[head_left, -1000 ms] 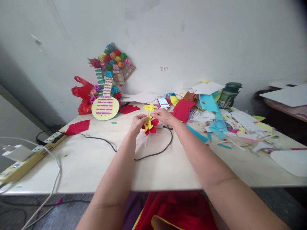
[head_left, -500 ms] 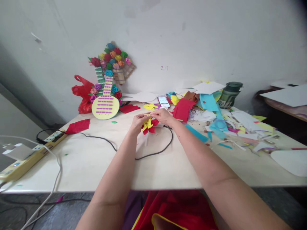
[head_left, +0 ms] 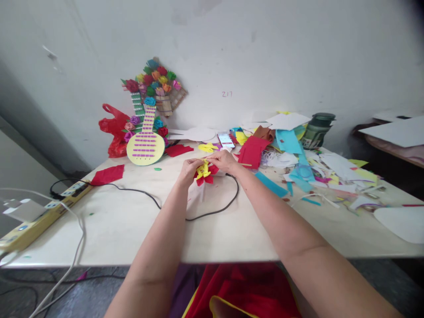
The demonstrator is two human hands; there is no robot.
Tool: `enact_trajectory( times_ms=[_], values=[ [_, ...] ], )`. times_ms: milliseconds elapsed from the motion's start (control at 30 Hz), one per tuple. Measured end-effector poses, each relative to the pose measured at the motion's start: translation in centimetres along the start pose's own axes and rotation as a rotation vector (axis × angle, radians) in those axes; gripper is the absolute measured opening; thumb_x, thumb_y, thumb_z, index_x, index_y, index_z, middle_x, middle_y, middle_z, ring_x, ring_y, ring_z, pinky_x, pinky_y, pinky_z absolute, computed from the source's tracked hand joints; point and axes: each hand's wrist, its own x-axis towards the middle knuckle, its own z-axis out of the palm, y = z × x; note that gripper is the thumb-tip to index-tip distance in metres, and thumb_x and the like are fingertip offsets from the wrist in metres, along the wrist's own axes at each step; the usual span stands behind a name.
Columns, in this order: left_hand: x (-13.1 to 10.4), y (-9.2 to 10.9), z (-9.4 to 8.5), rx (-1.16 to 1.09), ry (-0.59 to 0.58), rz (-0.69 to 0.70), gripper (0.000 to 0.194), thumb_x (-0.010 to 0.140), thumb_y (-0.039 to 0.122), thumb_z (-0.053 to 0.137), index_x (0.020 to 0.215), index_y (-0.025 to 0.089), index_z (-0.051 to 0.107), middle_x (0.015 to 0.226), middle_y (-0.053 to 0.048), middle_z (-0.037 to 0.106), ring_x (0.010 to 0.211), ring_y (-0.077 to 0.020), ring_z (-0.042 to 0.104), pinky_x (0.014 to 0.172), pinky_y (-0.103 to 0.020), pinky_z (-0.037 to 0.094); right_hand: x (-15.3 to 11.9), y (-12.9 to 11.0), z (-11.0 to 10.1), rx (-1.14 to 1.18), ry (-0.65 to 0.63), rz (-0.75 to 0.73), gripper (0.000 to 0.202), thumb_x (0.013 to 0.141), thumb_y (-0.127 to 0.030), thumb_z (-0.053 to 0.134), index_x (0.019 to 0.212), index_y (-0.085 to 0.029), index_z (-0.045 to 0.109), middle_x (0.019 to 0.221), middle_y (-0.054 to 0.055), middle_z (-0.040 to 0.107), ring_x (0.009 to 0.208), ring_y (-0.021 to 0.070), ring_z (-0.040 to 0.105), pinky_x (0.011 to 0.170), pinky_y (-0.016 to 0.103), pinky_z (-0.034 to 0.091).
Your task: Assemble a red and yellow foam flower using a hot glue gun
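Observation:
Just beyond the middle of the table, my left hand [head_left: 188, 171] and my right hand [head_left: 223, 160] meet with their fingertips nearly touching. A paper flower [head_left: 203, 171] with yellow inner petals and red outer ones hangs from the closed fingers of my left hand. My right hand is closed too, on a thin wooden stick [head_left: 246, 164] whose end sticks out past the wrist on the right. Its other end, by the petals, is mostly hidden by my fingers. Behind my hands lie yellow paper pieces [head_left: 208, 147] and a phone [head_left: 226, 140].
A paper guitar [head_left: 145, 148] decorated with flowers leans at the wall beside a red plastic bag [head_left: 115, 128]. A black cable [head_left: 218, 213] loops under my hands from a power strip [head_left: 43, 216]. Paper scraps [head_left: 338, 168] and a green bottle [head_left: 318, 131] fill the right side.
The yellow petals in my left hand have shifted slightly and show more fully. The stick's end has tipped a little, and both arms stay almost in place.

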Motion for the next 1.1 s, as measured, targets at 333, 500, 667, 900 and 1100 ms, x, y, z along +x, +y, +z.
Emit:
enact_trajectory(
  times_ms=[333, 500, 667, 900, 1100],
  values=[
    [-0.35, 0.16, 0.23, -0.138, -0.088, -0.011, 0.031, 0.056, 0.029, 0.073, 0.081, 0.012, 0.072, 0.076, -0.008, 0.069, 0.071, -0.0181, 0.065, 0.065, -0.026, 0.049, -0.09, -0.29, 0.03, 0.106, 0.03, 0.012, 0.019, 0.08, -0.025, 0.058, 0.088, -0.02, 0.075, 0.089, 0.004, 0.074, 0.081, 0.0171, 0.067, 0.071, 0.025, 0.048],
    [-0.31, 0.13, 0.36, -0.085, -0.054, 0.031, 0.028, 0.054, 0.036, 0.078, 0.067, 0.012, 0.069, 0.094, -0.012, 0.07, 0.083, -0.0202, 0.065, 0.071, -0.026, 0.049, -0.06, 0.21, 0.42, 0.063, 0.03, -0.013, 0.019, 0.08, -0.025, 0.058, 0.084, -0.018, 0.075, 0.086, 0.005, 0.074, 0.079, 0.0161, 0.066, 0.069, 0.024, 0.046],
    [-0.34, 0.14, 0.1, -0.036, -0.074, 0.069, 0.024, 0.057, 0.034, 0.076, 0.056, 0.013, 0.065, 0.118, -0.012, 0.063, 0.085, -0.0183, 0.065, 0.069, -0.025, 0.048, 0.06, 0.09, 0.47, -0.007, 0.041, -0.049, 0.02, 0.08, -0.026, 0.057, 0.081, -0.018, 0.075, 0.083, 0.006, 0.072, 0.077, 0.0153, 0.064, 0.068, 0.024, 0.044],
    [-0.43, 0.33, -0.19, 0.012, -0.107, 0.07, 0.022, 0.058, 0.034, 0.074, 0.056, 0.014, 0.066, 0.122, -0.013, 0.06, 0.085, -0.019, 0.064, 0.067, -0.026, 0.048, 0.04, 0.22, 0.24, 0.154, -0.006, -0.036, 0.021, 0.078, -0.023, 0.055, 0.079, -0.014, 0.074, 0.077, 0.005, 0.07, 0.072, 0.0143, 0.061, 0.066, 0.024, 0.043],
    [-0.39, 0.34, -0.32, 0.038, -0.12, 0.044, 0.021, 0.057, 0.034, 0.076, 0.06, 0.014, 0.069, 0.12, -0.012, 0.061, 0.079, -0.0168, 0.064, 0.065, -0.024, 0.048, -0.17, -0.29, -0.5, 0.159, -0.048, 0.044, 0.026, 0.078, -0.027, 0.051, 0.075, -0.014, 0.074, 0.07, 0.003, 0.068, 0.067, 0.0154, 0.058, 0.061, 0.025, 0.041]
  ],
)
